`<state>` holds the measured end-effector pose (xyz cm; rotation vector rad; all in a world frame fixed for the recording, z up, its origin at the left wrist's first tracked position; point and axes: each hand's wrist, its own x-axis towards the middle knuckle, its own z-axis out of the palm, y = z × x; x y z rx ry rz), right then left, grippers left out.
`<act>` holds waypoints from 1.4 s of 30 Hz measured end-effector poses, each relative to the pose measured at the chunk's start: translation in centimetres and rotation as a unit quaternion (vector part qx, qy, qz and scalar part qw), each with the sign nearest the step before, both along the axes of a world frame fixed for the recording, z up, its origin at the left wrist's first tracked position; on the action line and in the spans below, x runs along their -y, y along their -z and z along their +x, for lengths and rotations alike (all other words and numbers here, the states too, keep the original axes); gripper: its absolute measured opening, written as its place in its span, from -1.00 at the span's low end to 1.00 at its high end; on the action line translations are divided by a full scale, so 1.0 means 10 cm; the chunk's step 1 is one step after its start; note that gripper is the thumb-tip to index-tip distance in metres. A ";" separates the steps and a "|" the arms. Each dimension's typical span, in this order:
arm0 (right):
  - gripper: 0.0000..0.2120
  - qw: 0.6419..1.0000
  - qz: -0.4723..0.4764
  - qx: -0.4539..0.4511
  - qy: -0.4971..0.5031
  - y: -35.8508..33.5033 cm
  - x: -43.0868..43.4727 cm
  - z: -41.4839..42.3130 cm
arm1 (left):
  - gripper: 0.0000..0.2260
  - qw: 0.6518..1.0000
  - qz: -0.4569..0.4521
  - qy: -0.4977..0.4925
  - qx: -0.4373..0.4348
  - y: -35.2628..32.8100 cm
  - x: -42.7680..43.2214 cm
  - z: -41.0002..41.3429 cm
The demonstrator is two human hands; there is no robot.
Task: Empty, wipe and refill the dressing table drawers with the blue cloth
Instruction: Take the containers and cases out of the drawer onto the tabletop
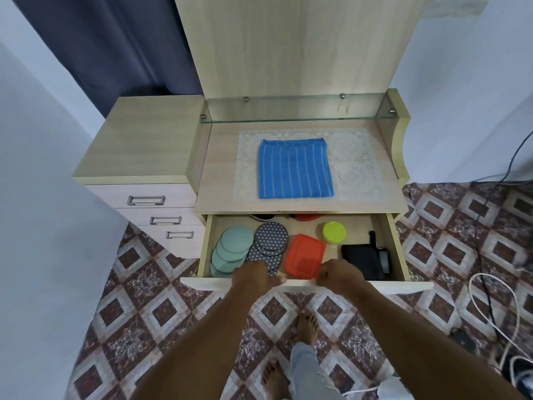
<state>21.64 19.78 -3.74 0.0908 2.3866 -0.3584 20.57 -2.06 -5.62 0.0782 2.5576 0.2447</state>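
1. At far left we see the side chest [144, 145] with three shut drawers, each with a metal handle, standing against the table [300, 202].
2. Below the tabletop, the drawer [206, 249] is pulled out over the tiled floor, its front panel nearest us.
3. In its left end lie teal discs [232, 251], overlapped in a row, and just beside them patterned discs [269, 243] stacked the same way.
4. Our left hand [253, 274] rests on the drawer's front edge, fingers curled over it into the drawer — it covers the near ends of both disc rows, and we cannot tell whether it grips anything but the panel.
5. On the tabletop, on a lace mat [353, 168], the blue cloth [295, 168] lies folded flat and square, well apart from both hands.
6. In the drawer's middle lies an orange lid [302, 254], with a green lid [334, 232] behind it to the right.
7. Our right hand [340, 274] sits on the same front edge, fingers bent around the panel — closed on the drawer front, with nothing else in it.
8. At the right end lies a black pouch [364, 259], touching the drawer's right wall.
9. Cables [490, 298] trail over the floor at far right.
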 end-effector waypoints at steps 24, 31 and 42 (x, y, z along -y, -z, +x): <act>-0.60 0.990 0.039 0.070 -0.116 -0.03 0.12 0.48 | -0.60 0.993 0.102 -0.009 0.056 0.08 0.26 0.51; -0.60 0.990 0.028 0.080 -0.113 0.02 0.11 0.58 | -0.64 0.991 0.115 -0.003 0.069 0.10 0.26 0.61; -0.64 0.984 0.060 0.087 -0.144 0.00 0.15 0.54 | -0.63 0.986 0.113 0.003 0.123 0.05 0.28 0.55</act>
